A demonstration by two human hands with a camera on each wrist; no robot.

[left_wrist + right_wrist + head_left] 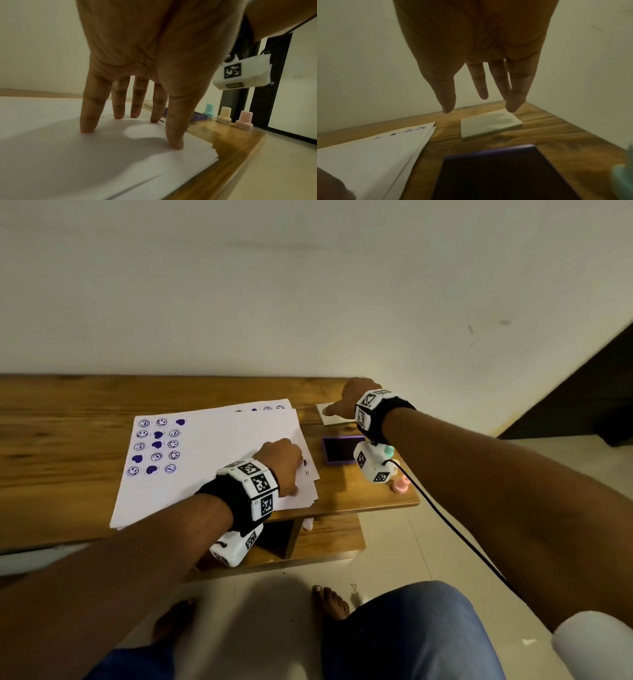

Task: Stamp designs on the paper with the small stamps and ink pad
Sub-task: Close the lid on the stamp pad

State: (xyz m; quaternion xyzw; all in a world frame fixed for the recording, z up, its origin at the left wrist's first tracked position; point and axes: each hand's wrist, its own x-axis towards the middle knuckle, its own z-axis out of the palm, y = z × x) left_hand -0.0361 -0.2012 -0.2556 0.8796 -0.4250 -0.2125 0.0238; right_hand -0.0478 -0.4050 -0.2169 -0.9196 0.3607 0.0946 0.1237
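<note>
A stack of white paper (212, 460) lies on the wooden table, its top sheet printed with purple smileys and hearts at the left. My left hand (281, 465) presses its spread fingertips (176, 145) on the paper's right part. The purple ink pad (339, 449) lies uncovered to the right of the paper. Its white lid (489, 125) lies beyond it near the wall. My right hand (346, 402) hovers just above the lid with straight fingers (448, 106), holding nothing. Teal (209, 111), cream (224, 115) and pink (244, 121) stamps stand by the table's right edge.
The table (68, 433) stands against a pale wall, with its right edge (409, 494) close to the stamps. A lower shelf (325, 535) sits under the tabletop. A black cable (445, 518) trails from my right wrist. My knees and bare feet are below.
</note>
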